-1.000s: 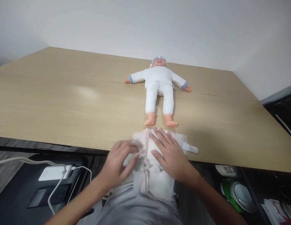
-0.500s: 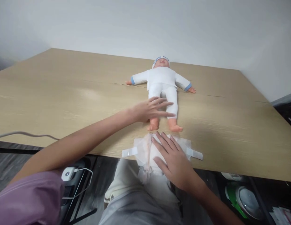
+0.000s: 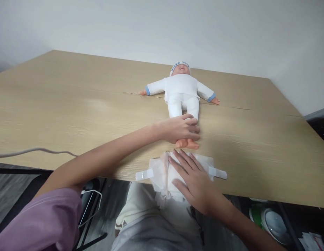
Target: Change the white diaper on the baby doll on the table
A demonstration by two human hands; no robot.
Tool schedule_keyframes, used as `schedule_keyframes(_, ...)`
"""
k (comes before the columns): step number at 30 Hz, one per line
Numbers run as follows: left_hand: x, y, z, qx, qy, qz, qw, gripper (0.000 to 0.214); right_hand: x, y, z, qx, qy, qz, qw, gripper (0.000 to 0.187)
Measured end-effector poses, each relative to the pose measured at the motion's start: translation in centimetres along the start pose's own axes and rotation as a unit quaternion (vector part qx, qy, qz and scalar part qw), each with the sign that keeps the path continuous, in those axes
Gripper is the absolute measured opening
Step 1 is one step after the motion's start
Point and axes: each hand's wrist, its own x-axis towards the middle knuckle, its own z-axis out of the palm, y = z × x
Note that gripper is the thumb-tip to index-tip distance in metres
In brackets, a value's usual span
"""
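A baby doll (image 3: 182, 85) in a white top and trousers lies on its back, arms spread and feet toward me. My left hand (image 3: 181, 128) is closed around both of its lower legs, with the bare feet showing just below. An unfolded white diaper (image 3: 158, 167) lies at the front edge of the table, its two tape tabs stretched out sideways and its near end hanging over the edge. On top of it my right hand (image 3: 194, 181) rests flat with the fingers spread, a little below the doll's feet.
The wooden table (image 3: 99, 83) has a thin seam running across it behind the doll's waist. A grey cable (image 3: 33, 150) lies along the front left edge. Beneath the table at right are a green and clear round container (image 3: 273, 221) and some papers (image 3: 315, 240).
My left hand has gone from open over the doll's legs to closed around them. The doll's feet have come together. My right hand stays on the diaper.
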Motion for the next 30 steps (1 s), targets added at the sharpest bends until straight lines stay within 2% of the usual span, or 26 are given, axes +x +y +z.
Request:
schedule_keyframes(5,0.9,-0.5,-2.4,-0.053,0.04,0.01,0.998,0.032,1.7,1.4,-0.4,-0.009,-0.013,-0.025,1.0,0.069)
schedule_keyframes(8,1.1,-1.3,-4.8,-0.13,0.099,-0.005,0.987,0.03,3.3,2.5,-0.6,-0.018,-0.013,-0.037,0.999,0.068)
schedule_keyframes(11,1.0,-2.4,-7.2,-0.187,0.159,-0.027,0.969,0.033,5.3,3.8,-0.5,-0.04,-0.009,-0.03,0.999,0.064)
schedule_keyframes(15,0.6,-3.6,-9.4,-0.209,0.188,-0.039,0.959,0.037,8.5,5.7,-0.4,-0.057,-0.011,-0.01,0.998,0.063)
schedule_keyframes(20,0.1,-4.8,-10.9,-0.226,0.233,-0.052,0.945,0.039,12.8,8.9,-0.9,-0.04,0.004,-0.024,0.999,0.062)
schedule_keyframes(24,-0.4,-5.8,-11.8,-0.254,0.275,-0.045,0.926,0.037,17.1,12.3,-1.3,-0.015,0.043,-0.042,0.998,0.058)
schedule_keyframes(27,-0.7,-6.4,-12.5,-0.272,0.286,-0.032,0.918,0.035,21.1,14.5,-2.3,0.004,0.072,-0.044,0.996,0.051)
schedule_keyframes(30,-0.9,-6.7,-13.1,-0.27,0.283,-0.029,0.92,0.042,24.6,15.8,-3.9,0.074,0.09,-0.051,0.992,0.04)
